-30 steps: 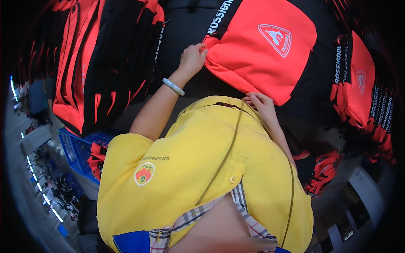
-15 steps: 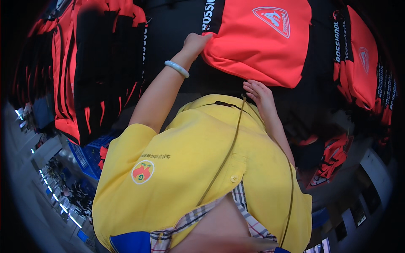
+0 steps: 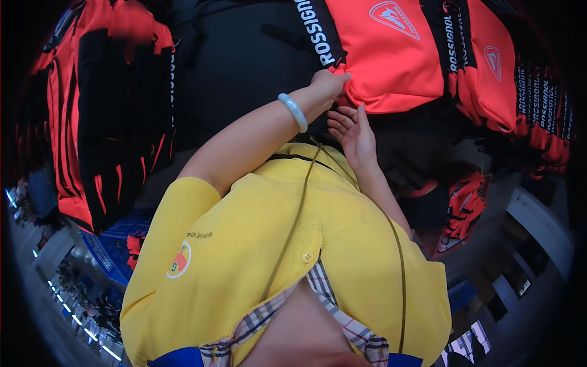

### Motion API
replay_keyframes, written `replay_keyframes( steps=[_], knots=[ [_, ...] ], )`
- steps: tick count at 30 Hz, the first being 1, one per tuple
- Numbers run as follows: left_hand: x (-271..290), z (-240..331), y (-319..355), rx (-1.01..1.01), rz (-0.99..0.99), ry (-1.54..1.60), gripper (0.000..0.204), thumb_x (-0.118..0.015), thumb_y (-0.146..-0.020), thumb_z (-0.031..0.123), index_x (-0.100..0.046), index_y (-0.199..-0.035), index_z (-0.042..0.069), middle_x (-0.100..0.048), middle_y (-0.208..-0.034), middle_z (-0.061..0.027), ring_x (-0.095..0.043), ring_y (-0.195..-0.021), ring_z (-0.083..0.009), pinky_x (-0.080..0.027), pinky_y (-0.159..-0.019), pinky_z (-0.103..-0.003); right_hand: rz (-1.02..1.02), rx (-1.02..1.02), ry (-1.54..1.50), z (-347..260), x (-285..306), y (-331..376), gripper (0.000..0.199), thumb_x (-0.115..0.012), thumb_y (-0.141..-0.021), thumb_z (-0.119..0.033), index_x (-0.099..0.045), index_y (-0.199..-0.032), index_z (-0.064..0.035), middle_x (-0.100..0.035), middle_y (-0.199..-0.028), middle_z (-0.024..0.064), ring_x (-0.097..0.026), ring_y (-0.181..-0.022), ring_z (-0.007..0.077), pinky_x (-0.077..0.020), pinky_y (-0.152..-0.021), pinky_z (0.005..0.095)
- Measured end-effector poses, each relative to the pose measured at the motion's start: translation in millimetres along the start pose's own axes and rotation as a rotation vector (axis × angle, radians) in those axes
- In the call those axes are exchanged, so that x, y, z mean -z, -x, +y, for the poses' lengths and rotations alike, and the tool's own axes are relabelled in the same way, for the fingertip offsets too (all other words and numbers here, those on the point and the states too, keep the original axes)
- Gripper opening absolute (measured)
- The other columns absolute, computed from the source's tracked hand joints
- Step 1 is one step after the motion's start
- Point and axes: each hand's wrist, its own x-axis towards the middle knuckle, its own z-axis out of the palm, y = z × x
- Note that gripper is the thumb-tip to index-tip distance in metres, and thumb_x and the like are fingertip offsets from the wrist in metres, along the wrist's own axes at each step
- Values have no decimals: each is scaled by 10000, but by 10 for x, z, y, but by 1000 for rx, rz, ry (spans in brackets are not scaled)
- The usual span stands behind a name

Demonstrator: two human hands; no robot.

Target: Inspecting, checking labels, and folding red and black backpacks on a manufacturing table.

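Note:
A red and black bag (image 3: 391, 55) hangs in front of me, its bottom edge just above my hands. My left hand (image 3: 327, 82), with a pale bangle on the wrist, pinches the bag's lower left corner beside a black strap. Just below it, my right hand (image 3: 350, 131) is held up with its fingers apart, the fingertips at the bag's underside and holding nothing. My yellow shirt (image 3: 293, 244) fills the lower half of the view.
More red and black bags hang to the left (image 3: 104, 122) and to the right (image 3: 495, 73). A black bag panel (image 3: 238, 61) sits behind my left arm. A blue crate (image 3: 113, 244) lies at the lower left. Shelving shows at the lower right (image 3: 526, 244).
My left hand has slid right along the bag's lower edge to its corner. My right hand has come in toward it, so both hands now sit close together.

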Motion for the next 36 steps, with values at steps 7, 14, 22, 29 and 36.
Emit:
replay_keyframes(
  steps=[7,14,22,29,36],
  knots=[
    [207,-283,-332,-236,259,-191,221,-600,-923,193,-491,-1047,46,-614,-986,-119,-626,-760,-210,-537,-665,-337,62,43,-108,-156,69,-94,619,-395,-975,-532,-484,-1250,15,-576,-1231,177,-560,-1134,261,-444,-955,365],
    [645,449,1327,-195,-583,877,517,-434,-995,377,-414,-1349,1,-496,-1362,-133,-446,-1282,-280,-320,-1088,-434,-297,-221,-258,-571,-467,244,827,-334,-913,-681,-467,-1303,37,-610,-1163,269,-625,-1049,329,-506,-894,421],
    [656,432,1525,-161,-541,880,563,-414,-996,436,-333,-1437,96,-385,-1466,-99,-361,-1350,-268,-283,-1117,-449,-758,-411,-606,-204,-325,62,677,-450,-915,-610,-533,-1248,-27,-618,-1185,190,-569,-1133,280,-451,-976,397],
    [858,412,1560,-230,-470,851,545,-431,-1000,392,-336,-1423,61,-392,-1461,-97,-384,-1337,-259,-311,-1111,-430,-202,-9,-623,-614,-770,212,482,-596,-907,-394,-530,-1263,-75,-541,-1323,78,-481,-1236,255,-358,-1062,414],
    [2119,-47,1437,-340,-173,880,481,-346,-1033,332,-398,-1379,3,-444,-1411,-176,-442,-1294,-317,-360,-1084,-463,-515,108,-793,-1297,-506,408,808,-520,-868,-584,-319,-1450,-62,-360,-1483,164,-281,-1396,340,-179,-1142,524]
  ],
)
